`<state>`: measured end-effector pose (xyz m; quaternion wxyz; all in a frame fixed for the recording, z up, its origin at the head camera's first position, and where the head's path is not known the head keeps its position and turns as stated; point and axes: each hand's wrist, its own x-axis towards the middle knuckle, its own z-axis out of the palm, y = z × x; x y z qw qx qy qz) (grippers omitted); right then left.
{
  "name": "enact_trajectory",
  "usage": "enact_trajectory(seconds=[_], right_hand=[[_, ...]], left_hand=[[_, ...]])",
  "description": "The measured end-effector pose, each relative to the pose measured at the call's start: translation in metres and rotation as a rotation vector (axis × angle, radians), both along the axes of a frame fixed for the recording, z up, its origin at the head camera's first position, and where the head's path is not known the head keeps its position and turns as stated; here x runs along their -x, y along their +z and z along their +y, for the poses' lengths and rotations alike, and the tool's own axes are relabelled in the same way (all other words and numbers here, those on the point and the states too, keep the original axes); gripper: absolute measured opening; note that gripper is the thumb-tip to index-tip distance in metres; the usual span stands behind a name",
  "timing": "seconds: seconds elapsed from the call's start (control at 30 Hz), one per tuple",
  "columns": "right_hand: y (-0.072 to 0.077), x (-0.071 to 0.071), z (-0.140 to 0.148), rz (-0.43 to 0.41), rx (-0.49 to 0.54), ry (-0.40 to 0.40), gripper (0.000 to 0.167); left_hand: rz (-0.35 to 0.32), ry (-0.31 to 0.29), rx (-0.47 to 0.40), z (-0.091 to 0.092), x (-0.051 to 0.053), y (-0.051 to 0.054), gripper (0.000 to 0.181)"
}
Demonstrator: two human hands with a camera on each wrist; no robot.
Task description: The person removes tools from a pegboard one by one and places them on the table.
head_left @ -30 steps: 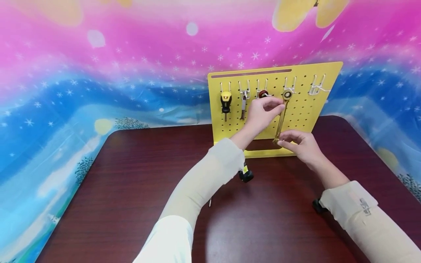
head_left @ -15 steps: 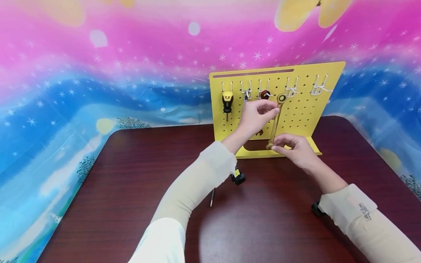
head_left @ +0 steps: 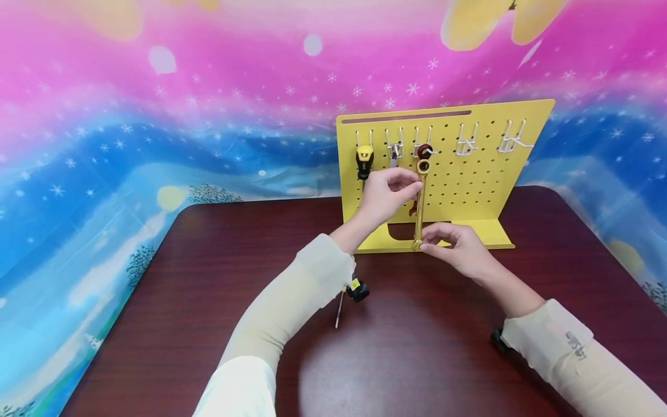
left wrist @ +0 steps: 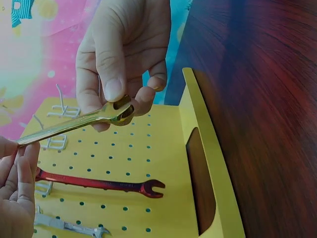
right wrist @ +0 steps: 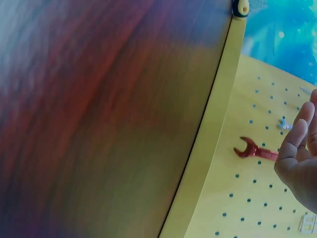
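Note:
In the head view my left hand (head_left: 388, 188) pinches a gold combination wrench (head_left: 420, 205) just below its ring end. My right hand (head_left: 453, 246) holds the lower, open end between thumb and fingers. The wrench stands nearly upright in front of a yellow pegboard (head_left: 469, 179). In the left wrist view the left hand (left wrist: 20, 193) grips the shaft, and the right hand (left wrist: 124, 54) is at the open end. A red wrench (left wrist: 99, 182) hangs behind. The right wrist view shows the right hand (right wrist: 302, 163) at the edge; the gold wrench is not seen there.
A yellow-black screwdriver (head_left: 364, 162) and a silver adjustable wrench (head_left: 394, 153) hang on the board's left hooks. White wire hooks (head_left: 466, 142) to the right bear no tool. A thin metal shaft (head_left: 340, 313) lies on the dark table (head_left: 208, 289), partly hidden by the left sleeve.
The gold wrench has moved left and down, away from the white hook where its ring end was, to in front of the red wrench. Both hands moved along with it.

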<state>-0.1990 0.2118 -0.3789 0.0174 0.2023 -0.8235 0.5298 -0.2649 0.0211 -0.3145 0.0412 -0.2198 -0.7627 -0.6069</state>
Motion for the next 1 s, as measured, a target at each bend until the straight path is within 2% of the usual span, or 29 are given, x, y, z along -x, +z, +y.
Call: enact_trajectory(seconds=[0.37, 0.83, 1.0], right_hand=[[-0.004, -0.011, -0.018, -0.005, 0.046, 0.101, 0.021], [-0.008, -0.026, -0.041, -0.015, 0.052, 0.171, 0.019], [-0.01, -0.031, -0.047, -0.039, 0.037, 0.179, 0.019]], left_hand=[[-0.063, -0.054, 0.009, -0.021, -0.013, -0.003, 0.018], [-0.162, -0.018, -0.088, -0.049, -0.03, -0.011, 0.014], [-0.199, -0.012, -0.093, -0.055, -0.034, -0.015, 0.013]])
